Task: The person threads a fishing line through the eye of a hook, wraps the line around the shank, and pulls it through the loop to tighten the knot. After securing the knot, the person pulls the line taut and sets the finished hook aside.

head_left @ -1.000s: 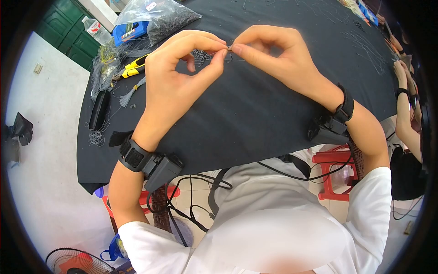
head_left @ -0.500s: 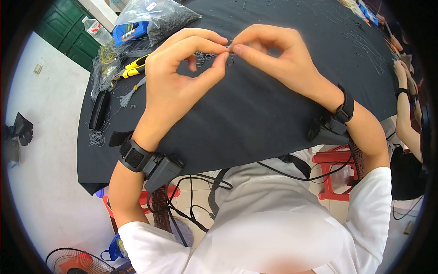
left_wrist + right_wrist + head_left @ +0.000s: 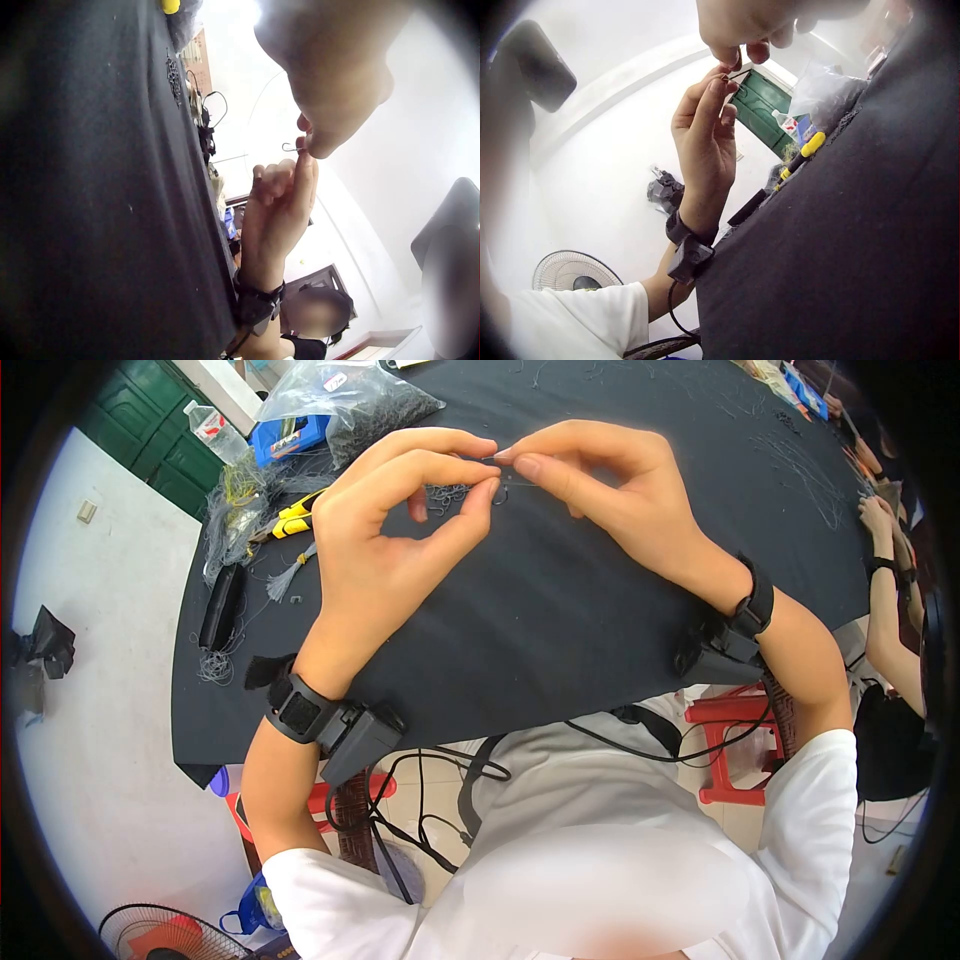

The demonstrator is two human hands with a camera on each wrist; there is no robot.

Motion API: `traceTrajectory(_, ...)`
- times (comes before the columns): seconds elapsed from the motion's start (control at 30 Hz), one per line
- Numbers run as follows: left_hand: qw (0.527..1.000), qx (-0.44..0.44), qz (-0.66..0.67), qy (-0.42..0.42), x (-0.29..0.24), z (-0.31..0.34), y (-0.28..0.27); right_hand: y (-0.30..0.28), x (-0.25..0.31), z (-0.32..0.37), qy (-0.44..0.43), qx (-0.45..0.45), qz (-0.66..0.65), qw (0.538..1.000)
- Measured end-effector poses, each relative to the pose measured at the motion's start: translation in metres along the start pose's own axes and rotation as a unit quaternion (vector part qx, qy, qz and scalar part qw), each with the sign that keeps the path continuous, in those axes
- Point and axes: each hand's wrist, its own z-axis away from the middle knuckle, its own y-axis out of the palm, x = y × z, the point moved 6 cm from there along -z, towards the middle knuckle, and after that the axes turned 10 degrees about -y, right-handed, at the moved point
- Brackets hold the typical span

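Note:
My left hand (image 3: 375,545) pinches a small fish hook (image 3: 287,148) between thumb and forefinger, its bend showing below the fingertips. From the right, my right hand (image 3: 630,490) brings thumb and forefinger together right at the left fingertips, pinching at the hook's upper end. Whatever lies between the right fingertips is too small and covered to make out. A thin line (image 3: 525,484) runs out to the right near the hook. Both hands are raised above the black cloth-covered table (image 3: 560,610).
Behind the left hand lies a pile of hooks (image 3: 447,496). Yellow-black pliers (image 3: 293,520), a tied line bundle (image 3: 290,577) and a black case (image 3: 222,606) are at left. Farther back are a bag of dark pieces (image 3: 375,415), a blue box (image 3: 290,440) and a bottle (image 3: 208,426).
The right forefinger and thumb have shifted slightly up and left over the left fingertips, with the forefinger straighter. The left hand keeps its pinch nearly in place.

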Motion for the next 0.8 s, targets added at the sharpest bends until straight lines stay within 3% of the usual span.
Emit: traceTrajectory(0.8,1.000,-0.009,0.023,-0.012,0.0039,0.0008,-0.0005,0.0014,-0.0010,0.0003,-0.011,0.010,-0.006,1.000)
